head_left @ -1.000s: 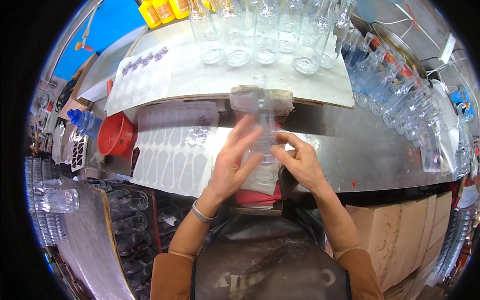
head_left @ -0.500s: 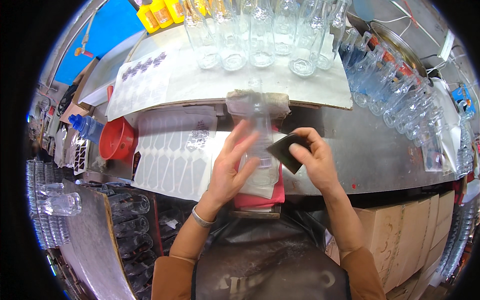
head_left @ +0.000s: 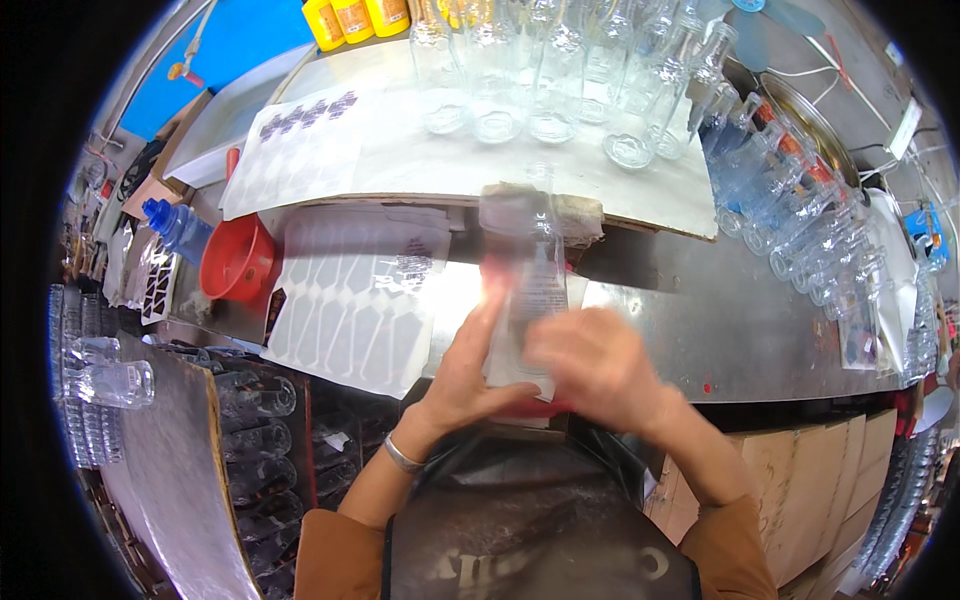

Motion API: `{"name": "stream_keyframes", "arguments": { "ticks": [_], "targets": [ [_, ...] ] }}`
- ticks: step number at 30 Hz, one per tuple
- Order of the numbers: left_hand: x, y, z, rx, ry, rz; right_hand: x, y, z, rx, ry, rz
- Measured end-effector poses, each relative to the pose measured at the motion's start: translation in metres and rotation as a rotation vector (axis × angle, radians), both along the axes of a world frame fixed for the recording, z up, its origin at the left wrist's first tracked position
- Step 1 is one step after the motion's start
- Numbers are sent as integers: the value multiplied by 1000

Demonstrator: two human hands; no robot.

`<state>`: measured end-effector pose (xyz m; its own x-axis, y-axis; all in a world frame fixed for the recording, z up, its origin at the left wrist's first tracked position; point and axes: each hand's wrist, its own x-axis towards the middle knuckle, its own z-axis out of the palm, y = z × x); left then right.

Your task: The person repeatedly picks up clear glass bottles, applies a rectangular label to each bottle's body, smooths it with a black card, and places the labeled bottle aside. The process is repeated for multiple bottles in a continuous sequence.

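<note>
Together both hands, left hand (head_left: 465, 365) and blurred right hand (head_left: 590, 365), clasp a clear bottle (head_left: 535, 290)

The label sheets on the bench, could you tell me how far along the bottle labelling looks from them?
Done: the sticker sheet nearest the hands looks almost wholly peeled. In hand: the left hand steadies a clear bottle while the blurred right hand presses on its front. Left: the farther sheet keeps a few dark labels, and clear glass bottles stand behind; whether they carry labels cannot be told.
</note>
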<state>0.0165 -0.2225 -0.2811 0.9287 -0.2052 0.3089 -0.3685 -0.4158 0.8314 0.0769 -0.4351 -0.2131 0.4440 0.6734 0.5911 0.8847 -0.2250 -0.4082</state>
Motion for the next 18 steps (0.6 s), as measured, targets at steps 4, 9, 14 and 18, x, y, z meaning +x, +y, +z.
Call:
{"name": "stream_keyframes", "arguments": {
  "ticks": [4,9,14,18],
  "targets": [
    [-10,-14,-8,-61,-31,120,-9,7,23,17,-172,-39],
    [-7,-23,-13,-122,-127,227,-14,27,26,-246,3,166],
    [-12,-30,5,-140,-17,255,76,38,42,-115,-162,-346],
    [-11,-27,-1,-89,-192,229,12,34,31,-267,0,166]
  ]
}}
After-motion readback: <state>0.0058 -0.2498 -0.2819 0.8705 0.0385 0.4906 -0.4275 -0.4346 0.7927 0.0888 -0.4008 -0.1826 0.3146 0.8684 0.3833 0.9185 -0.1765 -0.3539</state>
